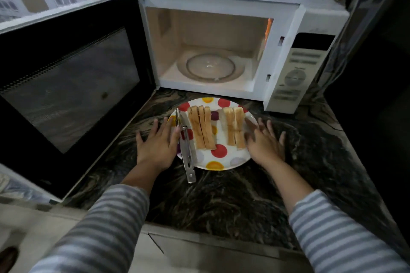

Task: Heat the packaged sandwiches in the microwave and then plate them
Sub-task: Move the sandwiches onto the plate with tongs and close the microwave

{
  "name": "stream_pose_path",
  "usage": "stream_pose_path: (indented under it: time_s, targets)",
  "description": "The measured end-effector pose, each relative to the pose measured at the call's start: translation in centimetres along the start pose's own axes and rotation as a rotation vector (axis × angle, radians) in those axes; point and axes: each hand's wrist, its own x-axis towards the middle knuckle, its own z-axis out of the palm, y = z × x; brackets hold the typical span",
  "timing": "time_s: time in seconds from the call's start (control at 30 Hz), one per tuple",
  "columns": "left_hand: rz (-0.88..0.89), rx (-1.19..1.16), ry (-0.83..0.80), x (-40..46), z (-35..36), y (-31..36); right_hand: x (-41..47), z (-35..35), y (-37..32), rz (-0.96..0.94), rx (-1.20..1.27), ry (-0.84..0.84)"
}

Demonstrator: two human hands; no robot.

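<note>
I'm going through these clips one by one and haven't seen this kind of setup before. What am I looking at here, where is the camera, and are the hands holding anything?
There is no machine here, only a person with bare hands. The single picture comes from a wide-angle camera worn on the person's head, looking forward and down.

On the dark stone counter sits a spotted plate with two groups of sandwiches standing on edge, and metal tongs lying across the plate's left side, sticking out over its near rim. Behind it stands a white microwave; its door is swung open to the left, and only the glass turntable is inside.

The left hand and right hand are open at either side of the plate, at its rim. Neither grips anything yet.
</note>
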Motion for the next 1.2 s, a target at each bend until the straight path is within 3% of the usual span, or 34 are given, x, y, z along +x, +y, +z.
stream_pose_path:
  time_s: [0.37, 0.43, 0.57, 0.7, 0.97, 1.2]
  targets:
    - [-0.081, -0.185, 0.0, -0.3, 0.2, 2.0, 0.5, -0.4, -0.1, -0.024, 0.145, -0.06]
    - [-0.089, -0.323, 0.008, -1.0, 0.1, 2.6, 0.2, -0.3, -0.3, 0.007, 0.344, -0.082]
    - [-0.22, -0.944, 0.148, -3.6, -1.0, 3.0, -2.0, -1.0, -1.3, 0.094, 0.991, -0.012]
    - [-0.259, -1.196, 0.154, -7.6, -1.8, 2.1, -5.2, -1.4, -2.1, 0.083, 1.206, -0.075]
    - [-0.274, -1.215, 0.22, -19.0, -3.6, -2.7, -16.0, 0.1, -4.9, 0.018, 1.341, -0.171]
    - [-0.296, -1.161, 0.268, -32.2, -4.0, -8.3, -29.1, 2.7, -7.2, -0.042, 1.27, -0.251]
